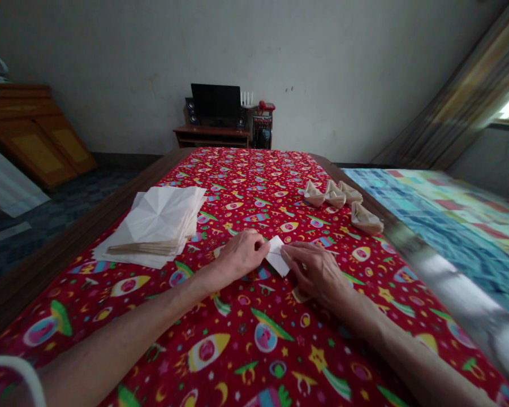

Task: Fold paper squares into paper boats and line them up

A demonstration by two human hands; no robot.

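**Two hands at a small folded white paper**

At the near left corner curves a smooth white tube-like object (19, 366). Beneath both forearms spreads a red cloth printed with rockets, stars and moons (244, 339), covering most of a long brown wooden counter (129, 195).

Near the middle of the cloth, between the two hands, is a small folded piece of white paper (277, 259). The left hand (245, 251) has its grip closed, thumb and forefinger pinched at the paper's left corner. The right hand (316, 265) has its fingers partly extended, the tips touching the right edge; whether that grip is closed cannot be told.

Farther left lies a loose stack of creased white paper sheets (155, 217), edges uneven. Opposite, by the right edge, sit four cream boat-shaped folded papers (367, 219), three grouped and one slightly nearer.

Beyond the right edge is a bed with a multicoloured patchwork cover (475, 206). At the far grey wall (343, 68), a black flat monitor (216, 102) stands on a reddish-brown wooden stand (212, 132), near a red telephone (266, 105).
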